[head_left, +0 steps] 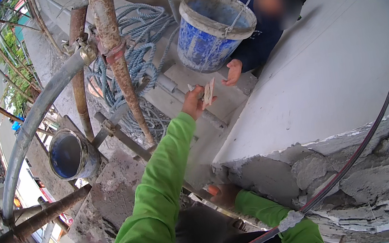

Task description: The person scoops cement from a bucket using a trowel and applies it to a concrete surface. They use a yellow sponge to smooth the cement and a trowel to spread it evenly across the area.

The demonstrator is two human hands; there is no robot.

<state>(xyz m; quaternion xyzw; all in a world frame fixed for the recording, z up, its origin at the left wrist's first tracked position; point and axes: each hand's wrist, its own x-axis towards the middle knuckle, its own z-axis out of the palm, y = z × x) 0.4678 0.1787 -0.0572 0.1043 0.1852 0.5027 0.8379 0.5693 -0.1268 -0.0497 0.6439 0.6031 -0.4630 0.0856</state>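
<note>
Left arm's stretched well out in its bright green fabric sleeve (163, 180), and the left hand (195, 102) has its grip pinched on a small, flat, whitish piece (209, 93). That piece is just below the blue, grey-crusted bucket (206, 45), near but apart from a co-worker's hand (233, 72). Right hand (224, 196) is low, near the smooth pale slab's (318, 84) lower left corner; can't tell its grip.
</note>
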